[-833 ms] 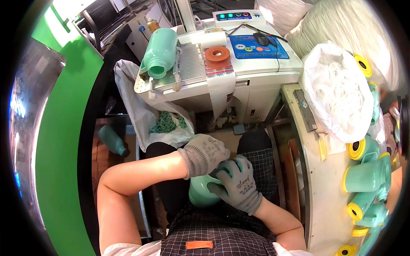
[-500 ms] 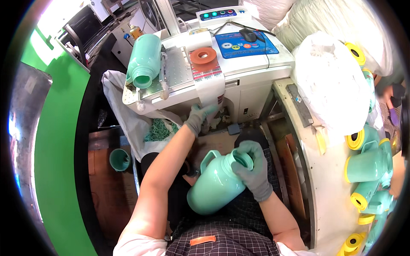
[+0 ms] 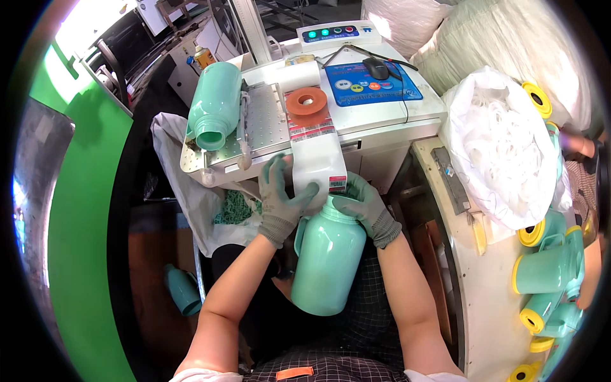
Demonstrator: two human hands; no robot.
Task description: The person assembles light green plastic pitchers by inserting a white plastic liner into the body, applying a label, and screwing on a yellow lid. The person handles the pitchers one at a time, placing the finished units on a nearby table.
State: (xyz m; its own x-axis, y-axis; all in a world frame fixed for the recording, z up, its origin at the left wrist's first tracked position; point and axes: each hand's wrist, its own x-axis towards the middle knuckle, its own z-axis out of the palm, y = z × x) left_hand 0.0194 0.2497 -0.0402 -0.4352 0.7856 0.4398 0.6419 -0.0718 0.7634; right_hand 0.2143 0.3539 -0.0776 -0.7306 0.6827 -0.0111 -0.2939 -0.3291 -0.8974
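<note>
Since the earlier frame, the green jug (image 3: 328, 274) has swung from a tilted pose to nearly upright, its mouth now toward 12 o'clock; the left hand (image 3: 277, 202) has drawn toward the person, and the label strip (image 3: 316, 159) now reaches down to the jug's neck. Clock positions are taken from the middle of the view.

Jug: held low, between 5 and 6 o'clock, handle on its 10 o'clock side. Right hand (image 3: 365, 207): gloved, grip closed on the jug's neck, just beside the strip's loose end. Left hand: gloved, fingers raised at the strip's edge, thumb lying over the strip; whether its grip pinches the strip cannot be told.

Labelling: the strip is largely white, with red and dark printing near the orange reel (image 3: 299, 113) at 12 o'clock and a red printed patch at its lower end; the print is too small to read. At 1 o'clock on the white surface (image 3: 366, 121), a blue mouse pad (image 3: 369, 94) carries lettering and coloured ovals. At 12 o'clock, a control panel (image 3: 330, 33) shows lit green buttons. Another green jug (image 3: 217, 95) lies between 10 and 11 o'clock.
</note>
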